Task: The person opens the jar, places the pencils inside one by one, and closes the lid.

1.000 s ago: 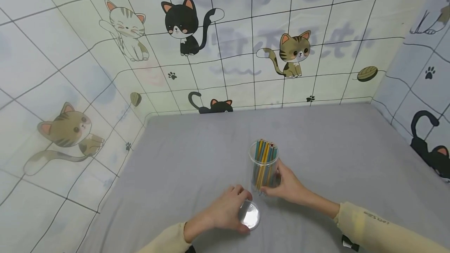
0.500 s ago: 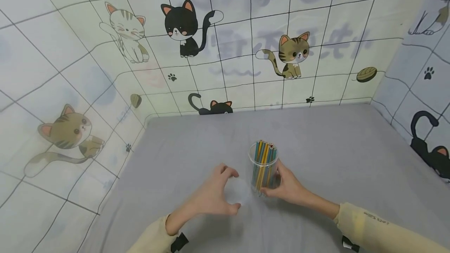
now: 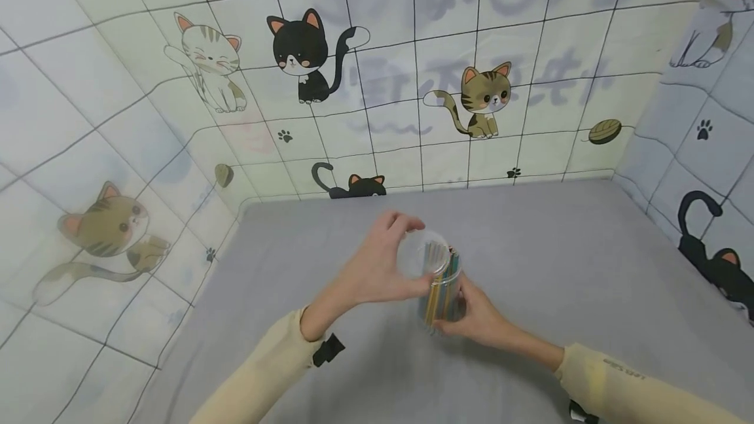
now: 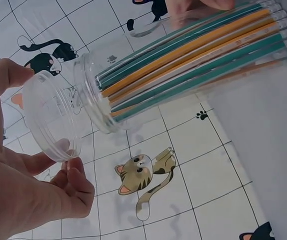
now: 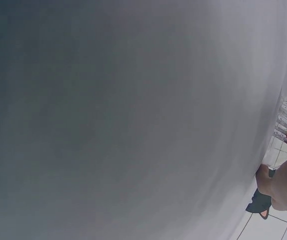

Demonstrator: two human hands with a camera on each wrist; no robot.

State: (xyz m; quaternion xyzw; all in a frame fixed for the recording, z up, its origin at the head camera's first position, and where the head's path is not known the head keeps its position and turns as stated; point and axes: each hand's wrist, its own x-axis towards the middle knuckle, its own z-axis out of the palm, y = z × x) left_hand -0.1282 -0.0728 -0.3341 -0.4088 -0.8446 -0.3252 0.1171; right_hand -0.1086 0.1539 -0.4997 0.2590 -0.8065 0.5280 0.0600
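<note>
My left hand [image 3: 377, 270] pinches a clear round screw lid [image 4: 51, 117] by its edge, thumb on one side and fingers on the other. The lid hangs tilted just over the threaded mouth of a clear plastic jar [image 4: 94, 95]; in the left wrist view a small gap lies between them. Inside the jar stand several pencils [image 4: 183, 60] in teal, orange and brown. Low on its side, my right hand [image 3: 485, 319] grips the jar, which leans slightly over the cloth. At the right edge of the right wrist view, only part of that hand [image 5: 286, 185] and the jar's base show.
A grey cloth [image 3: 283, 247] covers the table. Behind and at both sides stand cloth walls [image 3: 389, 136] printed with grid lines and cartoon cats. Black straps [image 3: 328, 350] sit at the sleeve cuffs.
The left hand first let go of a lid-like disc near the table, opened, then rose forward and right; it now holds the lid over the jar. The right hand keeps its grip.
</note>
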